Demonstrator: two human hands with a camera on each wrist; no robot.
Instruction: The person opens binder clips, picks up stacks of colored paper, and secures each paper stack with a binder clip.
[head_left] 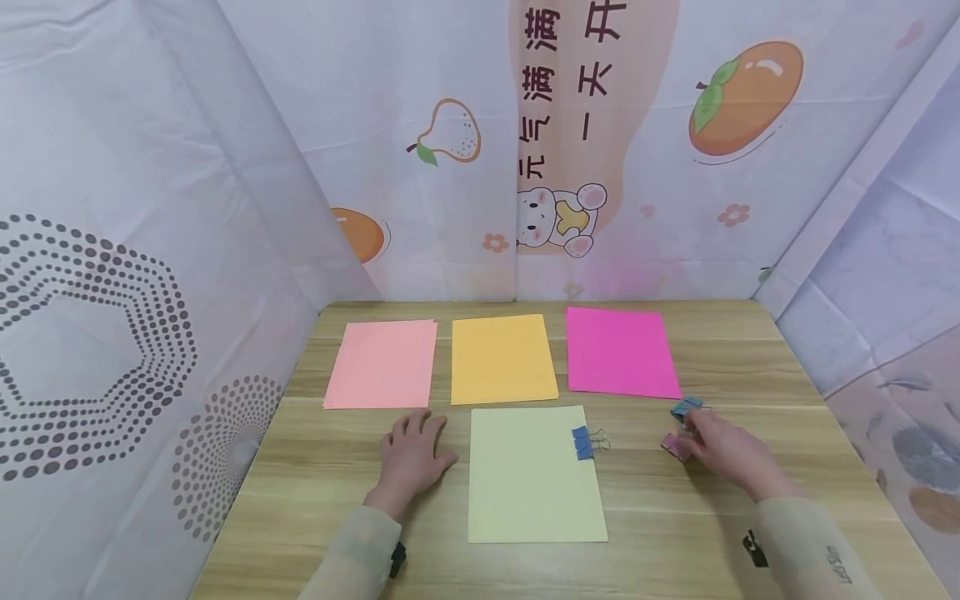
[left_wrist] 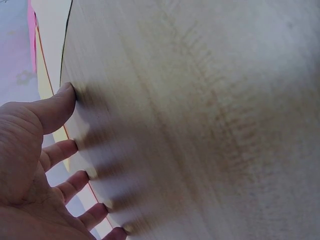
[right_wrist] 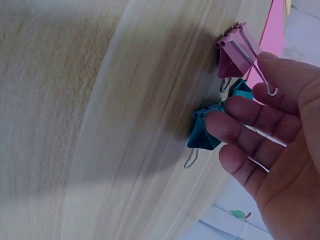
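Note:
My right hand (head_left: pixel 731 454) is low over several binder clips at the table's right. Its thumb and forefinger pinch the wire handle of a pink binder clip (right_wrist: pixel 235 52), which stays close to the tabletop. Beside the other fingers sits a dark teal binder clip (right_wrist: pixel 204 131), with a second teal clip (right_wrist: pixel 242 89) partly hidden behind it. My left hand (head_left: pixel 411 454) rests on the table with fingers spread, left of a pale green paper stack (head_left: pixel 532 479). On that stack's right edge is a blue binder clip (head_left: pixel 583 443), its wire handles pointing right.
Behind the green paper lie three square paper stacks: salmon pink (head_left: pixel 382 364), orange-yellow (head_left: pixel 502 360) and magenta (head_left: pixel 621 352). The wooden table (head_left: pixel 300 517) is bordered by a printed cloth (head_left: pixel 450 233) at the back and on both sides.

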